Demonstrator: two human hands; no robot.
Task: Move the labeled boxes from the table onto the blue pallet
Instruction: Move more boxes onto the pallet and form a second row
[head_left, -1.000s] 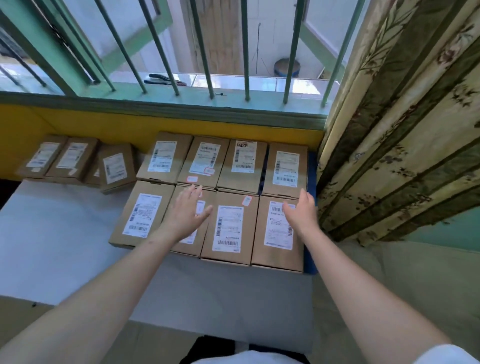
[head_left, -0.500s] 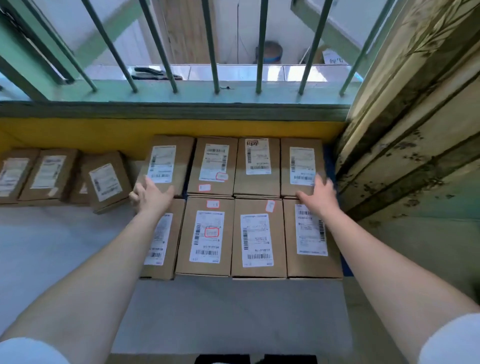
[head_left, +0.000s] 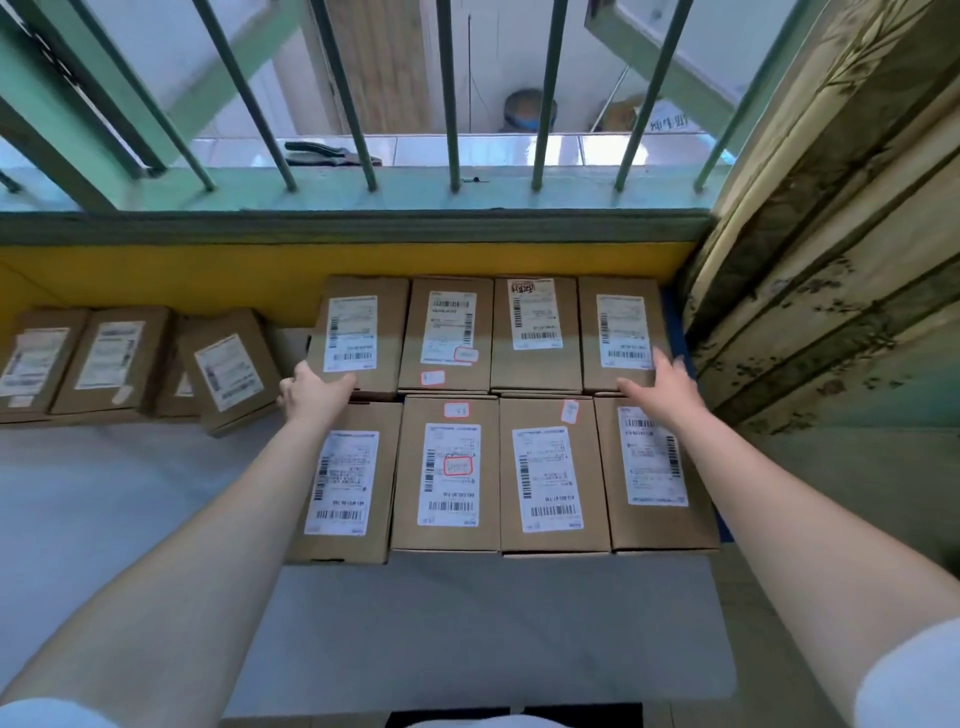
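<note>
Reaching w/ both hands to the back row of kraft cardboard boxes, 8 set 2x4, flat tops w/ white printed labels.
L hand (head_left: 314, 392) grips the near-left corner of back-left box (head_left: 358, 332), thumb on top, fingers curled round its side; R hand (head_left: 662, 382) lies open, fingers straight, on back-right box (head_left: 621, 332). Blue pallet (head_left: 675, 322) edge shows just right of the stack. More boxes (head_left: 119, 358) sit left on the pale smooth table (head_left: 104, 519), one tilted.
</note>
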